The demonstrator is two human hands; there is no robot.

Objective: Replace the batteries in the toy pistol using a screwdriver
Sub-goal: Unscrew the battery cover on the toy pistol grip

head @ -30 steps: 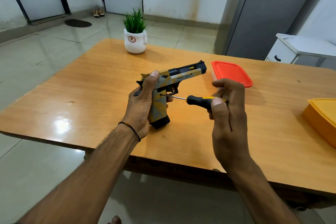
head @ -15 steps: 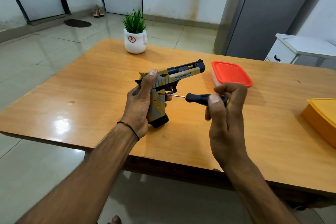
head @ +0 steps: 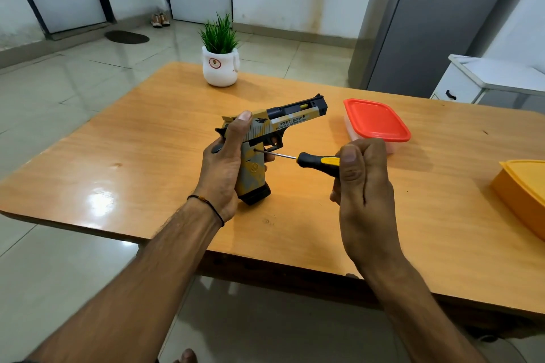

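**Battery Cover Screw: Driver Seated at the Grip**

**Step in hand.** The left hand [head: 221, 165] wraps the rear of the toy pistol [head: 283, 124], thumb laid up along the slide and fingers curled round the grip. The pistol stands upright near the middle of the table [head: 147, 156]. Its muzzle points away and to the right, and its butt is at the tabletop; contact with the surface cannot be confirmed. The right hand [head: 362, 183] closes round the black-and-yellow handle of the screwdriver [head: 318, 160]. The shaft runs nearly level to the left, and its tip meets the upper side of the grip panel. This appears to be the cover-screw stage. The panel is in place and no batteries are visible, so the task is judged to be at an early stage.

**Next move.** Keep the shaft square to the panel, press inward and turn. The left hand must brace the pistol against the push. A slipping tip could mar the plastic or round the screw head.

**Containers.** A red-lidded box [head: 376, 121] sits closed just beyond the right hand. A yellow container [head: 525, 186] lies at the right edge, partly out of frame. The contents of both are hidden.
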